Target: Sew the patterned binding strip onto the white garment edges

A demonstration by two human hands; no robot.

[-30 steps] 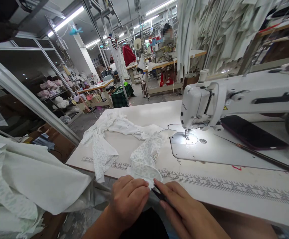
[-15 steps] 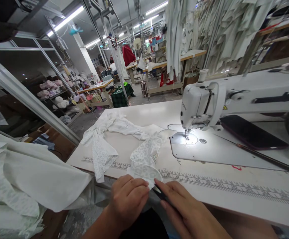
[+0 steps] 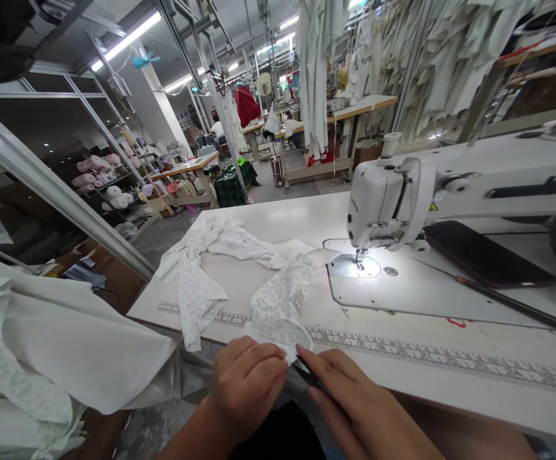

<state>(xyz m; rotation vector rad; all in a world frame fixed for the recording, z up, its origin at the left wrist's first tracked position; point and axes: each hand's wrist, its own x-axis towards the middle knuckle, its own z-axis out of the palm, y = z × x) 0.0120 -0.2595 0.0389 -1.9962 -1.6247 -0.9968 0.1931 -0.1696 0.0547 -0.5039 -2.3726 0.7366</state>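
Observation:
A pale garment piece with a grey-green leopard print [image 3: 282, 291] lies in a loop over the table's front edge. My left hand [image 3: 249, 383] is closed in a pinch on its near end. Close on the right, my right hand [image 3: 355, 402] wraps round black thread snips [image 3: 309, 374], whose blades point at the pinched cloth. The blades look slightly apart; whether they touch the cloth I cannot tell. The snips' handles are mostly hidden in my palm.
A white sewing machine [image 3: 388, 198], its lamp lit, stands to the right. Beside it lie a dark phone [image 3: 489, 254] and a thin pointed tool [image 3: 512, 303]. A printed ruler [image 3: 402, 350] runs along the front edge. Pale cloth [image 3: 77, 338] is heaped at left.
Both hands and the garment piece stay almost in place. In the background, the hanging pale cloth has shifted left.

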